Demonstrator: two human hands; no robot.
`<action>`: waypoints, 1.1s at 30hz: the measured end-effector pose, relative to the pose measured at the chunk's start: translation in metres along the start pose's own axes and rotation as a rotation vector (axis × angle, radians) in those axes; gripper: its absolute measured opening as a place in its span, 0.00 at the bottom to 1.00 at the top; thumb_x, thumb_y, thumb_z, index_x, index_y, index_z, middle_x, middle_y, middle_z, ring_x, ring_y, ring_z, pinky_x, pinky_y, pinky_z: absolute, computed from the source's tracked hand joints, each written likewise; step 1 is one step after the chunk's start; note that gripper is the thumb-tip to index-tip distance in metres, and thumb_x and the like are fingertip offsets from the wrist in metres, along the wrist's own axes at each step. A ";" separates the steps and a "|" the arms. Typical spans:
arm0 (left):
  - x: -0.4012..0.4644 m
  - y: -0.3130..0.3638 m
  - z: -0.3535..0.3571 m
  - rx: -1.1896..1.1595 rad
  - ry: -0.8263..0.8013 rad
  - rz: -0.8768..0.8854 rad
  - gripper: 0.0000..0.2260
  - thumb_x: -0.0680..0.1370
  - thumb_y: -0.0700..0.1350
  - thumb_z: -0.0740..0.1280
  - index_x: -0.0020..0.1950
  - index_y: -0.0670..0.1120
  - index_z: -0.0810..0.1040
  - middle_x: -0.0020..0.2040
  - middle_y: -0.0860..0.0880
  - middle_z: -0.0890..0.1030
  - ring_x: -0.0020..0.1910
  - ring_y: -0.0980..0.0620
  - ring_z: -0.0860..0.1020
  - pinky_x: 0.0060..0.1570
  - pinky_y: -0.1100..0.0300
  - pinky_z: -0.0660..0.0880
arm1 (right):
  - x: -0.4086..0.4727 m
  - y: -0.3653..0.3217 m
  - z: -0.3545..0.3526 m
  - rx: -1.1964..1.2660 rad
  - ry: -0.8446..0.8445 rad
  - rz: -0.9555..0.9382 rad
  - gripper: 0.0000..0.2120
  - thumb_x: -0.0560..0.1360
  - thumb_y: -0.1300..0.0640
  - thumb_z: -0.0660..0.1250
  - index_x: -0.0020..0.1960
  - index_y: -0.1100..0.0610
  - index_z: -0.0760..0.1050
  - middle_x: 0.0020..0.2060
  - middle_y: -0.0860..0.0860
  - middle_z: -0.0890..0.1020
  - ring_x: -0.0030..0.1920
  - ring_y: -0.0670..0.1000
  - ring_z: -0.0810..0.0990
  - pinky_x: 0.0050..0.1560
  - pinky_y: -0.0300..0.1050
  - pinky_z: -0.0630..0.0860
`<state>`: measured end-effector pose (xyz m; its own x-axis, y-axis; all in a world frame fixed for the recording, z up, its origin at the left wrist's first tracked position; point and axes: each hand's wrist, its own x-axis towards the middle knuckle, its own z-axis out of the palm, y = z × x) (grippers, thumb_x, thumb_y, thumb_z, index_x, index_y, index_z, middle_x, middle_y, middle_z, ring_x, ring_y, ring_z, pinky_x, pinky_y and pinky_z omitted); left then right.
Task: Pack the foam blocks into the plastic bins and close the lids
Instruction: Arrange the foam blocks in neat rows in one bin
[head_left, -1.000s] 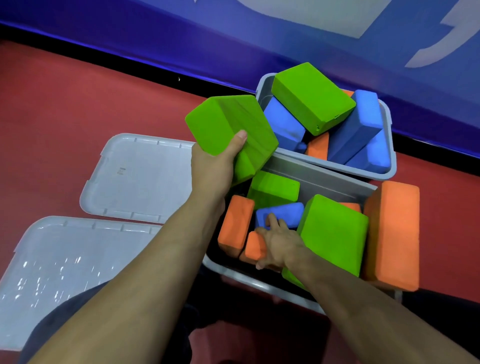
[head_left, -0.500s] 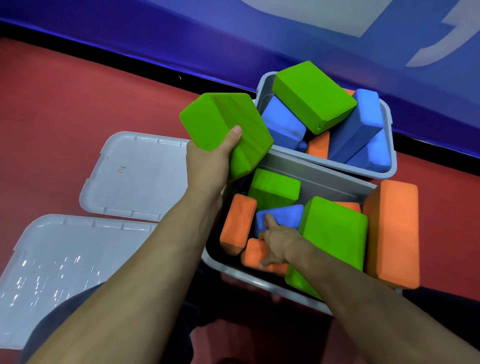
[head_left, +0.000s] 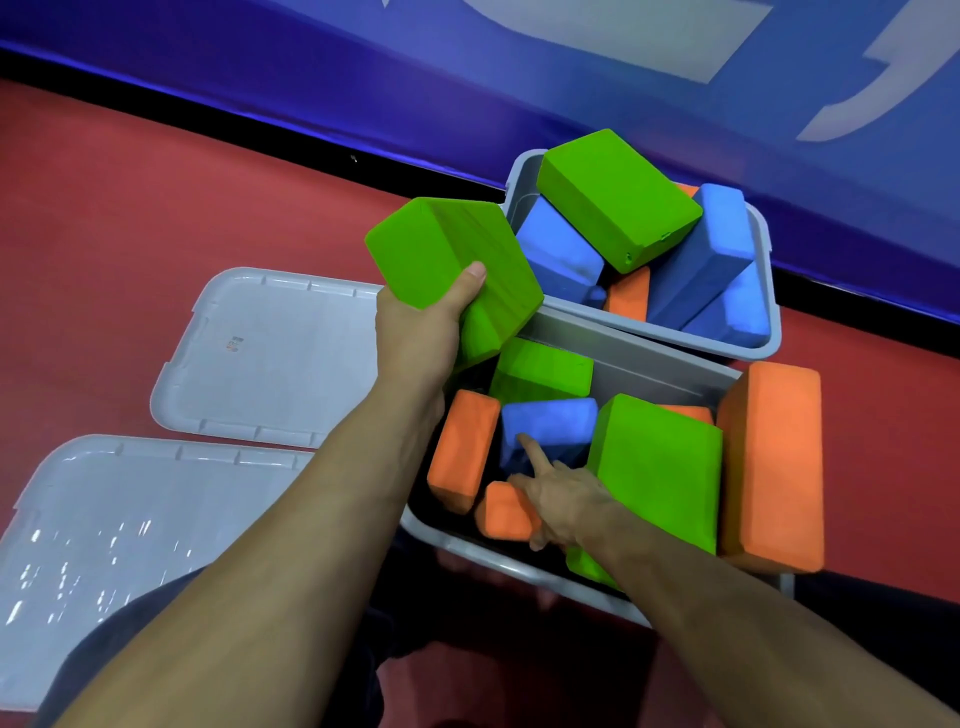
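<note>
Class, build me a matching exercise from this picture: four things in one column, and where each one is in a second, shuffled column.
Things
1. big orange block
2. near lid
3. left hand
4. right hand

Places
A. flat on the floor
B. inside the near bin, a finger on a blue block
C. gripping a green block
D. leaning at the bin's right end

Pairs: 1-D, 2-A, 3-C, 4-B
</note>
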<state>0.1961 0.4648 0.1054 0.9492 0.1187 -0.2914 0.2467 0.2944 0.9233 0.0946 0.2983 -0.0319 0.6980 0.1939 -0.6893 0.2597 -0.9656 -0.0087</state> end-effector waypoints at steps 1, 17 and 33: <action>0.000 0.001 0.001 -0.004 -0.005 0.002 0.15 0.73 0.45 0.78 0.59 0.45 0.83 0.52 0.50 0.87 0.52 0.52 0.86 0.56 0.46 0.82 | 0.001 0.000 0.000 -0.006 -0.002 -0.011 0.45 0.67 0.52 0.80 0.77 0.47 0.61 0.81 0.56 0.37 0.70 0.61 0.71 0.57 0.56 0.76; 0.001 -0.002 0.006 -0.001 -0.025 -0.006 0.15 0.73 0.45 0.78 0.59 0.45 0.83 0.53 0.49 0.87 0.53 0.50 0.86 0.57 0.43 0.81 | 0.014 0.010 -0.002 0.109 0.029 -0.031 0.37 0.69 0.53 0.78 0.75 0.46 0.68 0.76 0.51 0.56 0.73 0.59 0.62 0.67 0.58 0.72; -0.001 -0.009 0.003 0.081 -0.089 -0.175 0.29 0.71 0.52 0.79 0.68 0.47 0.73 0.55 0.50 0.85 0.51 0.51 0.85 0.54 0.46 0.82 | 0.002 0.059 -0.081 1.976 0.552 0.231 0.22 0.79 0.39 0.66 0.68 0.51 0.73 0.59 0.51 0.78 0.59 0.55 0.80 0.61 0.54 0.78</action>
<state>0.1932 0.4591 0.0987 0.9030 -0.0130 -0.4294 0.4210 0.2259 0.8785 0.1652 0.2562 0.0250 0.7869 -0.2761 -0.5519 -0.4932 0.2562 -0.8314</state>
